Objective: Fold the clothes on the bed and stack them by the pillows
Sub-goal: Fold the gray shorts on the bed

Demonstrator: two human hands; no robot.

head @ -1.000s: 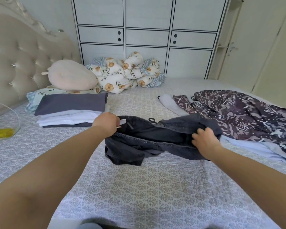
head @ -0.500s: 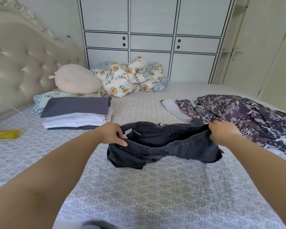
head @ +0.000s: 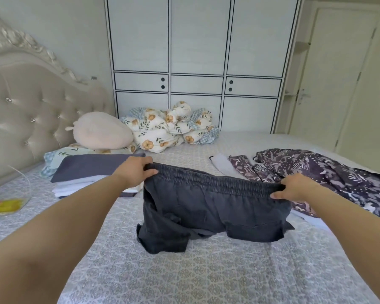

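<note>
I hold dark grey shorts [head: 215, 211] up over the bed [head: 184, 277], stretched flat by the elastic waistband. My left hand [head: 136, 172] pinches the waistband's left end and my right hand [head: 294, 186] pinches its right end. The leg hems hang down and touch the bedspread. A stack of folded clothes [head: 90, 172], dark grey on top and white below, lies at the left by the pillows [head: 101, 130]. A patterned purple garment [head: 316, 172] and a white piece [head: 222, 163] lie unfolded at the right.
A floral quilt [head: 169, 128] is bunched at the far side of the bed before a white wardrobe [head: 195, 62]. The padded headboard [head: 31, 117] runs along the left. A clear bag with something yellow [head: 4, 205] lies at the left edge.
My hands have moved apart and lifted the shorts, so the bunched waistband is now stretched straight and the shorts hang open and flat.
</note>
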